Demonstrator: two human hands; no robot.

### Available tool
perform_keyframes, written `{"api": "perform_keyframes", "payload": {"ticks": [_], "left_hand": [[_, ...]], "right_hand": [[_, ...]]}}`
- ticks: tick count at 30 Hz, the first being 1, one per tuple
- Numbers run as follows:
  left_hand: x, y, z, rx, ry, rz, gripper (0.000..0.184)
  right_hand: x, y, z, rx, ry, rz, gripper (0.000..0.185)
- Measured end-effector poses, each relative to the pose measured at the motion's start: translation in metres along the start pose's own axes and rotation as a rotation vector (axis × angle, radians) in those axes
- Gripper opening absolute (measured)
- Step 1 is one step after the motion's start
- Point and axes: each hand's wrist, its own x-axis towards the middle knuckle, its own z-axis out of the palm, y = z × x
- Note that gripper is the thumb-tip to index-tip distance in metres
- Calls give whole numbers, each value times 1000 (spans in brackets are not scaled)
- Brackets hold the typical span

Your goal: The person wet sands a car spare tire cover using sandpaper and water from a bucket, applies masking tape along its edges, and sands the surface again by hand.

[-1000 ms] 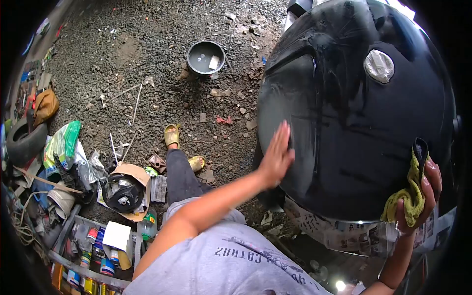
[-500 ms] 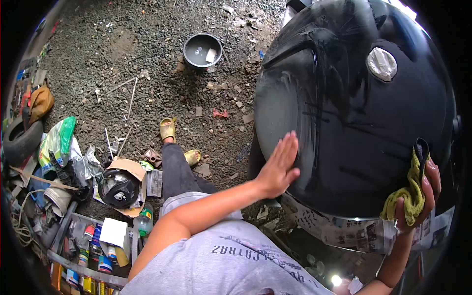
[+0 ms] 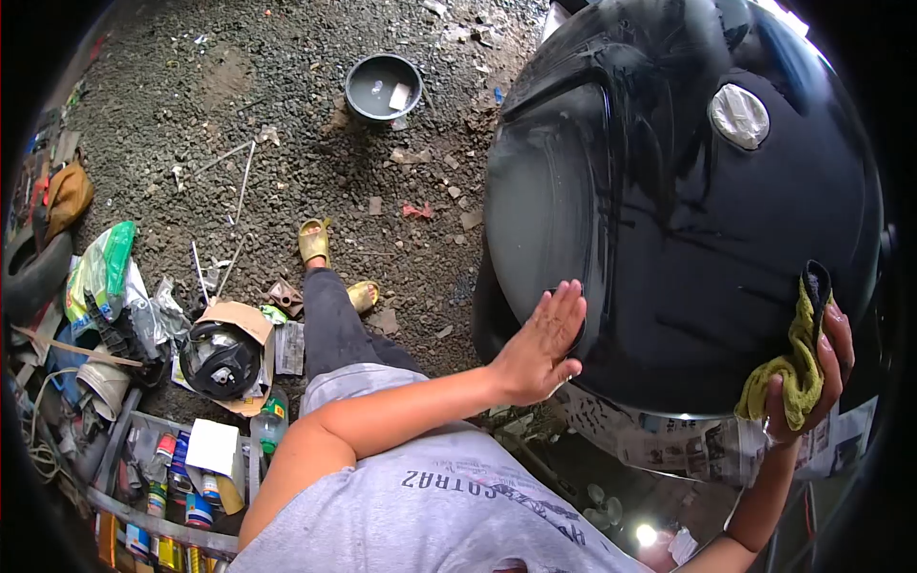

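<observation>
A large, glossy black curved vehicle body panel (image 3: 688,277) fills the right side, with greyish wet film and streaks on its left part. My left hand (image 3: 540,349) is over the panel's lower left edge, fingers straight and held together. A dark rim shows beside its fingertips; I cannot tell what it belongs to. On the right, my right hand (image 3: 833,368) is closed around a yellow-green cloth (image 3: 791,380), bunched up with a dark end sticking up. This hand is by the panel's lower right edge.
Newspaper (image 3: 659,444) lines the panel's lower edge, and a round silver-covered patch (image 3: 739,116) sits on it. A dark bucket (image 3: 383,88) of water stands on the gravel (image 3: 287,115). At left are a crate (image 3: 172,530) of cans, a carton (image 3: 253,320) and a tire (image 3: 38,277).
My left hand has slid down the panel, closer to my body. My right hand keeps hold of the cloth in about the same place. The whole view has shifted slightly.
</observation>
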Motion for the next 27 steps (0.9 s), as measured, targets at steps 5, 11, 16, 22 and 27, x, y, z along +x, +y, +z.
{"api": "perform_keyframes", "payload": {"ticks": [5, 11, 16, 22, 27], "left_hand": [[150, -73, -46, 74, 191, -4, 68], [95, -32, -37, 115, 90, 60, 70], [1, -4, -17, 62, -114, 110, 72], [103, -41, -45, 28, 114, -16, 70], [-10, 25, -3, 26, -85, 122, 74]], "right_hand": [[-3, 4, 2, 18, 22, -12, 54], [-5, 8, 4, 90, 8, -19, 52], [-2, 6, 4, 105, 14, -21, 53], [-7, 8, 4, 105, 13, 14, 54], [-6, 10, 7, 94, 50, -10, 56]]}}
